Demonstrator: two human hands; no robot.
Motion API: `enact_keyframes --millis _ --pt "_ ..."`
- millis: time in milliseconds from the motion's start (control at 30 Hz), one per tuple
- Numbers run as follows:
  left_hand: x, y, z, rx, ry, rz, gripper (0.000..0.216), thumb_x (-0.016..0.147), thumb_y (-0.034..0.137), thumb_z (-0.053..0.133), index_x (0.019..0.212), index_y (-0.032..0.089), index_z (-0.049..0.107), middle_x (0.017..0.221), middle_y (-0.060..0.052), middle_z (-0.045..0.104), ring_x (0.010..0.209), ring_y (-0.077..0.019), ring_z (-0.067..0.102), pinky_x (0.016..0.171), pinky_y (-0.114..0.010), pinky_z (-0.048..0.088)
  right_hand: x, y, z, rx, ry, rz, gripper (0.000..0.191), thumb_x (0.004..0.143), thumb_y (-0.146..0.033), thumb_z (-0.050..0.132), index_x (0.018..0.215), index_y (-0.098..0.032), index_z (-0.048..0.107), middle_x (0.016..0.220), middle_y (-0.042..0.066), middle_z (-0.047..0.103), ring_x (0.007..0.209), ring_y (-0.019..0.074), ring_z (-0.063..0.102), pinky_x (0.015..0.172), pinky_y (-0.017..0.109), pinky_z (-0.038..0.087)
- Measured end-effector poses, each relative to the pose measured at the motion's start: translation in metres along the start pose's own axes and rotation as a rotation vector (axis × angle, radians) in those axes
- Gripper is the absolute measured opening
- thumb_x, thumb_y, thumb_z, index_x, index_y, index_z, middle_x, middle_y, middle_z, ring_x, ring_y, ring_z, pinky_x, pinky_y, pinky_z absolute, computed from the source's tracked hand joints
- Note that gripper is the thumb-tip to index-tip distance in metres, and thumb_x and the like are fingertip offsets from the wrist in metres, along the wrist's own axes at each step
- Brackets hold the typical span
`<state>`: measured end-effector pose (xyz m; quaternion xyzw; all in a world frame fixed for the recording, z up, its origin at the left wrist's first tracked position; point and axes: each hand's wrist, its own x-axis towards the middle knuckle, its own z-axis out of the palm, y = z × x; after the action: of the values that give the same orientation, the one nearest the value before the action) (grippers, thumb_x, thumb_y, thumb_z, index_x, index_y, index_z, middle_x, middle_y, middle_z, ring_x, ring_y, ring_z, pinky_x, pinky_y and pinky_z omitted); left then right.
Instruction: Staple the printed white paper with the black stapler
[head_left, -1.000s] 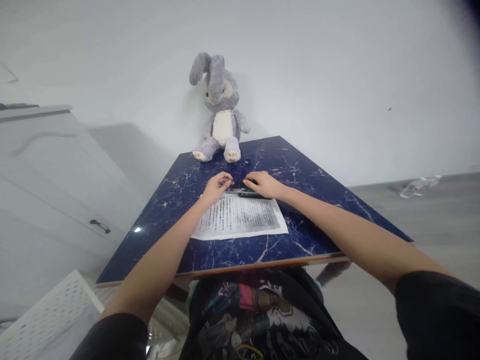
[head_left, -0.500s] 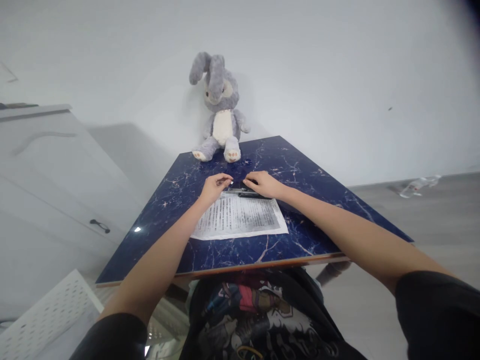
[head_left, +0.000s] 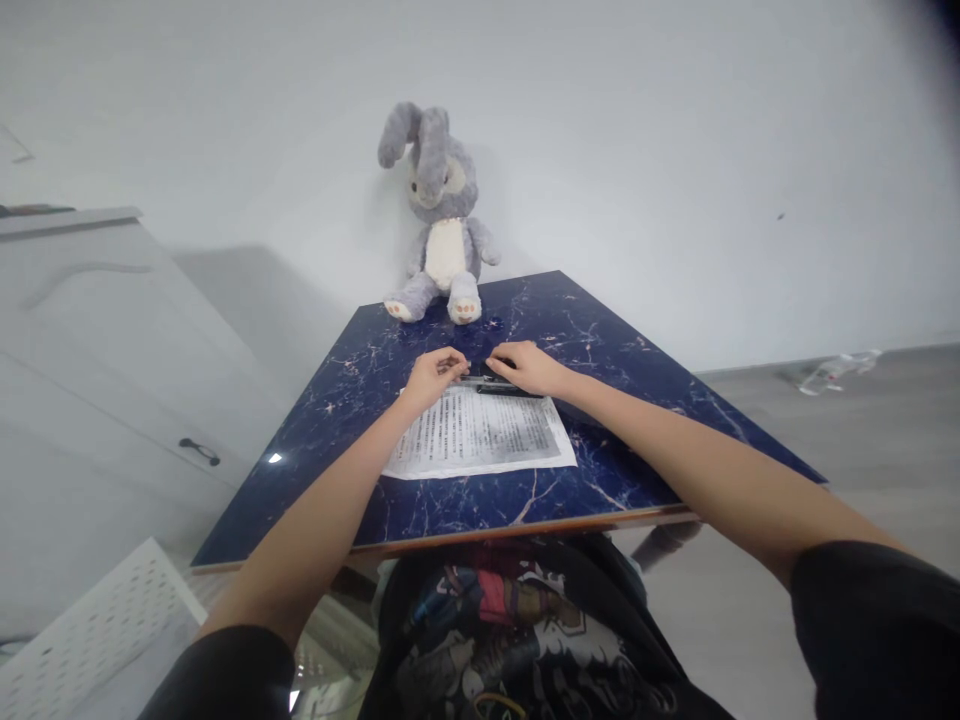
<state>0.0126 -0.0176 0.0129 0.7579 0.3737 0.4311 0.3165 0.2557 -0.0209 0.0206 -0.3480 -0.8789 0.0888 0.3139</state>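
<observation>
A black stapler (head_left: 510,388) lies across the far edge of a printed sheet of paper (head_left: 487,435), its top part raised and a metal rail showing on the left. My right hand (head_left: 529,368) is closed on the stapler's raised top part. To its left, my left hand (head_left: 439,373) pinches a small shiny piece that looks like a strip of staples, mostly hidden by the fingertips. Those fingertips are close to the left end of the metal rail; whether they touch it I cannot tell.
A grey plush rabbit (head_left: 448,230) sits at the back of the blue marbled table (head_left: 622,400), against the wall. On the left stands a white cabinet (head_left: 112,350), with a perforated white panel (head_left: 97,640) below it. A transparent object (head_left: 838,372) lies on the floor at right.
My left hand has moved slightly right, toward the stapler's rail, and its fingers now cover more of the shiny piece. My right hand and the stapler stay in place.
</observation>
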Motion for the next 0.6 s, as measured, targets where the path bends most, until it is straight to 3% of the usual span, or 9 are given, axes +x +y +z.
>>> enact_keyframes --millis 200,333,600 --pt "0.001 -0.002 0.001 -0.044 -0.007 0.005 0.022 0.085 0.034 0.073 0.096 0.018 0.065 0.079 -0.003 0.072 0.073 -0.0161 0.069 0.067 -0.026 0.054 0.001 0.000 0.000 -0.008 -0.001 0.001 0.033 0.104 -0.034 0.049 0.083 -0.017 0.067 0.082 0.006 0.068 0.075 0.0178 0.058 0.073 0.031 0.038" --pt "0.001 -0.005 -0.001 0.048 -0.018 0.023 0.029 0.087 0.034 0.071 0.111 0.017 0.072 0.082 -0.003 0.075 0.072 -0.0158 0.068 0.071 -0.028 0.054 0.001 0.000 0.000 0.001 -0.001 -0.001 0.032 0.104 -0.033 0.049 0.083 -0.017 0.067 0.081 0.006 0.067 0.074 0.0175 0.058 0.073 0.030 0.037" --pt "0.002 -0.011 -0.002 0.062 -0.012 -0.006 0.025 0.083 0.037 0.077 0.099 0.018 0.082 0.096 -0.008 0.081 0.085 -0.0224 0.074 0.083 -0.035 0.056 0.000 0.001 0.000 0.008 0.003 0.000 0.032 0.105 -0.033 0.049 0.083 -0.017 0.067 0.082 0.005 0.067 0.075 0.0171 0.058 0.073 0.030 0.038"
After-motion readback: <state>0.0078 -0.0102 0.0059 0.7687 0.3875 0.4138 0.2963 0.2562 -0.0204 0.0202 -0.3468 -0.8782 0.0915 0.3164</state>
